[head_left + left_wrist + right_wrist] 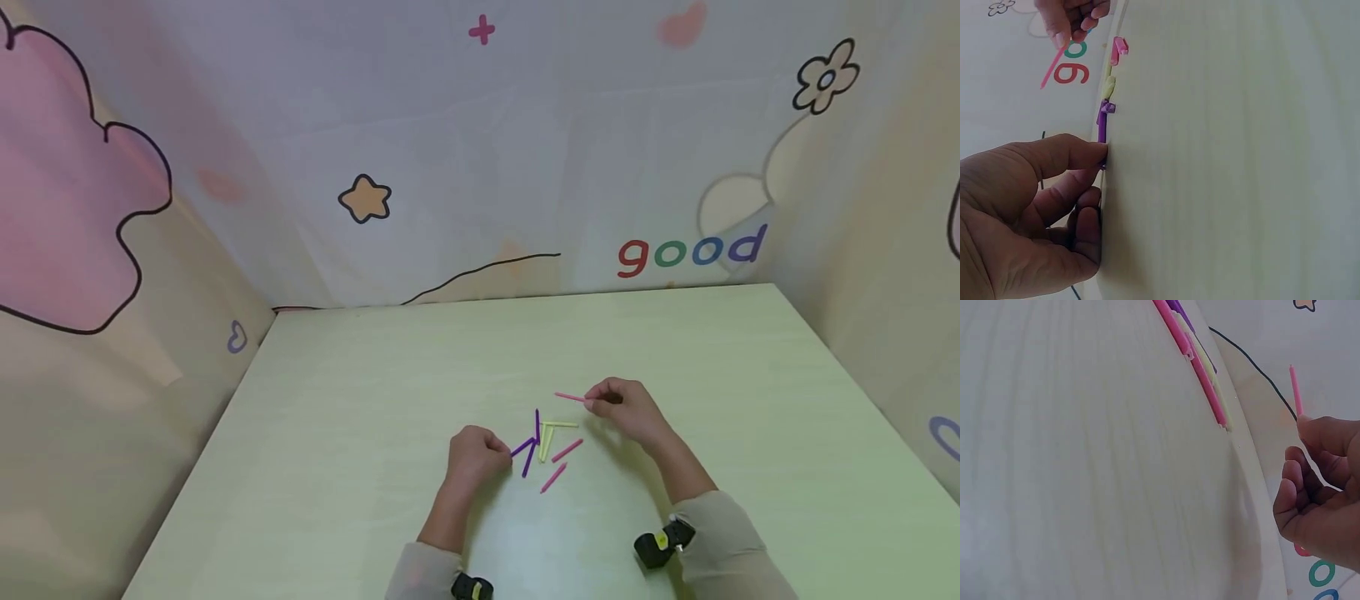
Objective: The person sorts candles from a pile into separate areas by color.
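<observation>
In the head view, several short thin sticks lie in a loose cluster on the table. My right hand (626, 410) pinches one end of a pink stick (570, 397) between thumb and forefinger, above the table behind the cluster. My left hand (474, 457) rests low at the cluster's left side, its fingertips pinching the outer end of a purple stick (522, 447). Two more purple sticks, one of them upright in the view (537, 423), meet it near its inner end. Pale yellow sticks (561, 424) lie just right of these. Two pink sticks (553, 477) lie apart at the front right.
The pale green table (360, 400) spreads around both hands. Printed cloth walls (450, 150) with a star, a flower and the word good rise at its back and sides. Each sleeve carries a small black camera (660, 546).
</observation>
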Action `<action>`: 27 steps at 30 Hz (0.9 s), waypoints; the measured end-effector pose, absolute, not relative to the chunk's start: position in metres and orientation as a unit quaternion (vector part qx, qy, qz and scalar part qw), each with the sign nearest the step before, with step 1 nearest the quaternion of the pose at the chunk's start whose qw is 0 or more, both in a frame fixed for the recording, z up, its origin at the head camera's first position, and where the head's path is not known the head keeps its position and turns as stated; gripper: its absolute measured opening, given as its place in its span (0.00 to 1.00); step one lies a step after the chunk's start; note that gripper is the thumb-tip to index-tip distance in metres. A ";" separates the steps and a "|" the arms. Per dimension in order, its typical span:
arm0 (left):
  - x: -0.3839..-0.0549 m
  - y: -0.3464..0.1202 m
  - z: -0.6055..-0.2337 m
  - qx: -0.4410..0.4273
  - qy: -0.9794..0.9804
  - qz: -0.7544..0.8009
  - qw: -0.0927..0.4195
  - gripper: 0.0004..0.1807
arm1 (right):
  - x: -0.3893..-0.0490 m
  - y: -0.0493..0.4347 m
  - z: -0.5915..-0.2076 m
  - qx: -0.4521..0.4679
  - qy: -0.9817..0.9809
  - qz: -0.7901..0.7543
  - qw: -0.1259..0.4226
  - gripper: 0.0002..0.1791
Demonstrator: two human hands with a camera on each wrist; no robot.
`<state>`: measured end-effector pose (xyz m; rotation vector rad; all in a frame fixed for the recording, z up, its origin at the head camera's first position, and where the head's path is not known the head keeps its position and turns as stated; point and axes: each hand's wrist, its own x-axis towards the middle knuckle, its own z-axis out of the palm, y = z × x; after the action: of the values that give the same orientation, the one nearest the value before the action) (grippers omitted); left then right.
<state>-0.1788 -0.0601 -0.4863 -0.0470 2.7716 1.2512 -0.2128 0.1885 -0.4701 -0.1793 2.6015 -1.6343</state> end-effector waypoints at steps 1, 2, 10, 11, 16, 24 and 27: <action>-0.179 -0.059 -0.486 -0.013 0.911 0.409 0.047 0.03 | -0.216 0.188 -0.470 -0.059 0.844 -0.533 0.030 0.07; -0.179 -0.059 -0.485 -0.010 0.912 0.407 0.045 0.03 | -0.218 0.188 -0.470 -0.058 0.842 -0.536 0.029 0.07; -0.180 -0.056 -0.482 0.000 0.918 0.395 0.041 0.04 | -0.242 0.187 -0.476 -0.040 0.844 -0.535 0.022 0.08; -0.180 -0.056 -0.482 0.001 0.918 0.395 0.042 0.05 | -0.245 0.187 -0.477 -0.040 0.845 -0.533 0.021 0.08; -0.176 -0.053 -0.483 0.005 0.917 0.398 0.038 0.06 | -0.255 0.183 -0.487 -0.024 0.849 -0.528 0.020 0.07; -0.175 -0.052 -0.482 0.006 0.922 0.387 0.029 0.08 | -0.263 0.171 -0.496 0.001 0.875 -0.484 0.004 0.06; -0.176 -0.052 -0.482 0.011 0.921 0.388 0.024 0.07 | -0.266 0.168 -0.495 0.028 0.892 -0.451 0.005 0.06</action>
<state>-0.1759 -0.0518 -0.4823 0.0348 2.8496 1.2014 -0.2661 0.1682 -0.4954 0.0877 2.7937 -1.4115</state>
